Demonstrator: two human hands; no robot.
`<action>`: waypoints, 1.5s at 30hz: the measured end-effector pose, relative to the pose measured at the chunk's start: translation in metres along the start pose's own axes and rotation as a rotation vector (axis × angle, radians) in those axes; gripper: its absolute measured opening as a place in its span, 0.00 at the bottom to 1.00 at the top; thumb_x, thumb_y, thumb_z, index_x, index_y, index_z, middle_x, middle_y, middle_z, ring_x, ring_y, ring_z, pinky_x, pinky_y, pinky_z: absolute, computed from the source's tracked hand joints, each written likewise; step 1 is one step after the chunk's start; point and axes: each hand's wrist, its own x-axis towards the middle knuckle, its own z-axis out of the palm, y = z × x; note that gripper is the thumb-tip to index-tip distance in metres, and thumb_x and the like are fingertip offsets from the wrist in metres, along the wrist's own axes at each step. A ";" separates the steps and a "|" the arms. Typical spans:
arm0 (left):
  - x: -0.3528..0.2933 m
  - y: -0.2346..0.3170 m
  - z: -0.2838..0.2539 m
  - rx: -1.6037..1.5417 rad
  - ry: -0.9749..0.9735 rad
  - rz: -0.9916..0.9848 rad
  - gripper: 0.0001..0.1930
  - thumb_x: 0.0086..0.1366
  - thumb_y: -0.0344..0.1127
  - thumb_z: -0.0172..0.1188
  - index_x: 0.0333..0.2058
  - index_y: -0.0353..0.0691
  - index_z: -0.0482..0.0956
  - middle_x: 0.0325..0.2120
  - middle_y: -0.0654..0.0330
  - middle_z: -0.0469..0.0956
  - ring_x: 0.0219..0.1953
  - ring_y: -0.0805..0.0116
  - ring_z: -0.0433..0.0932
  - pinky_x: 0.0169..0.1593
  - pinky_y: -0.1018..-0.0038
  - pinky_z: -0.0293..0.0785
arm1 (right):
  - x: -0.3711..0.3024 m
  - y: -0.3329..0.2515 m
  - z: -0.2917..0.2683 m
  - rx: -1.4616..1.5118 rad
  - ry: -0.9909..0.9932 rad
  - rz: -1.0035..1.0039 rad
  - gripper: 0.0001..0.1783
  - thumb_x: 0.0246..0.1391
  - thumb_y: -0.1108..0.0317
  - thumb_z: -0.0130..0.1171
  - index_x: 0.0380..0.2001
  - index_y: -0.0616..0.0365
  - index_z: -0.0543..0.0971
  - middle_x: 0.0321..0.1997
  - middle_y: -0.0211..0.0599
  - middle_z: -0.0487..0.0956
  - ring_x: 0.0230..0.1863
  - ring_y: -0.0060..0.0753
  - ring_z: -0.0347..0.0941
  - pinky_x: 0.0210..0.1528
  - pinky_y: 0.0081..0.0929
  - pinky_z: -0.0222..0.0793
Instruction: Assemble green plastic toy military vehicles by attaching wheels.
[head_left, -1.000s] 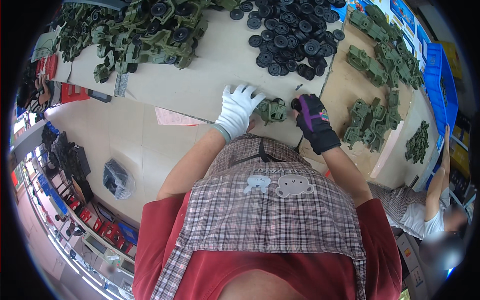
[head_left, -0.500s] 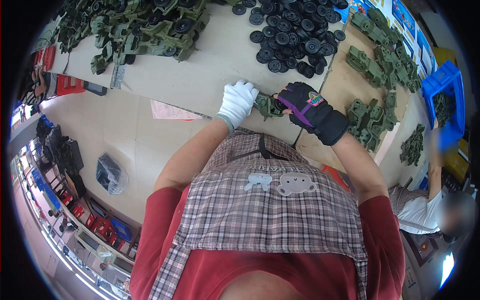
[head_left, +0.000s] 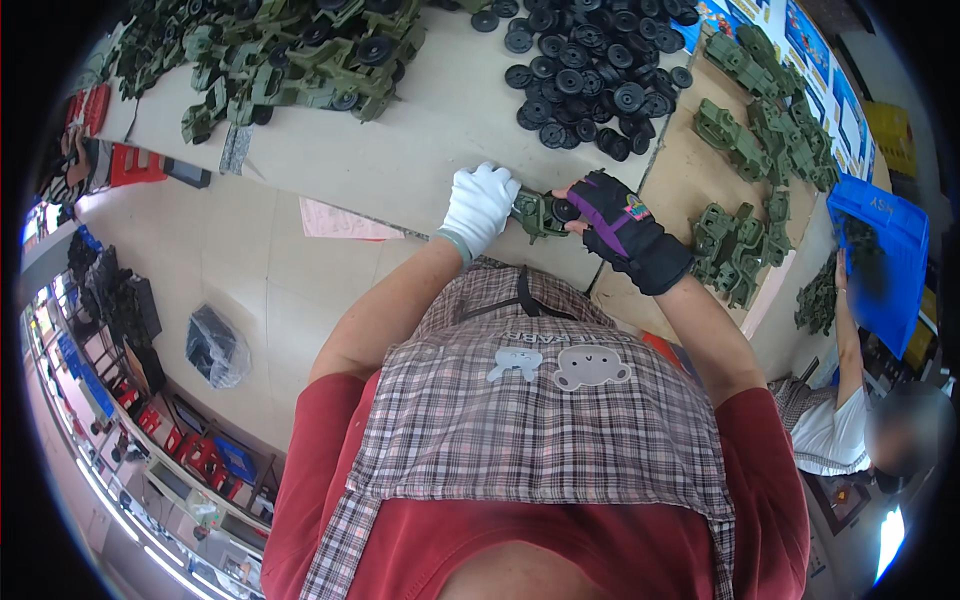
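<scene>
Both hands have drawn closer together over the bench point(head_left: 420, 130) edge since a moment ago. White-gloved left hand point(head_left: 480, 205) has its fingers clamped on the green toy part point(head_left: 535, 213); dark-gloved right hand point(head_left: 620, 228) seems to pinch a black wheel point(head_left: 566, 210) against it, near the wheel pile point(head_left: 590, 80).

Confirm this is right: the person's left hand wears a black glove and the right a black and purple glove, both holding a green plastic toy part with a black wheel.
Not quite. The head view shows the left hand in a white glove, not black. The right hand does wear a black and purple glove, and both hold the green plastic toy part with a black wheel.
</scene>
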 end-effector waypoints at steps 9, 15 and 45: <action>-0.014 0.002 -0.005 0.011 0.052 0.078 0.30 0.48 0.36 0.76 0.53 0.48 0.80 0.50 0.60 0.79 0.58 0.55 0.77 0.52 0.54 0.73 | 0.057 -0.011 0.035 -0.039 0.346 0.220 0.20 0.56 0.61 0.59 0.50 0.58 0.81 0.50 0.53 0.83 0.53 0.57 0.81 0.54 0.50 0.76; -0.010 -0.005 0.008 0.034 0.018 0.097 0.37 0.46 0.41 0.79 0.55 0.38 0.76 0.56 0.53 0.76 0.61 0.49 0.73 0.57 0.51 0.70 | 0.068 0.000 0.033 -0.239 0.168 -0.132 0.14 0.50 0.60 0.67 0.39 0.53 0.83 0.39 0.48 0.84 0.42 0.55 0.83 0.44 0.51 0.78; -0.003 -0.013 0.003 0.076 -0.048 0.100 0.32 0.48 0.44 0.77 0.53 0.46 0.80 0.54 0.58 0.78 0.60 0.52 0.74 0.59 0.49 0.71 | 0.047 -0.013 0.046 0.031 0.417 0.066 0.13 0.55 0.61 0.63 0.42 0.55 0.81 0.38 0.46 0.81 0.41 0.56 0.80 0.44 0.48 0.77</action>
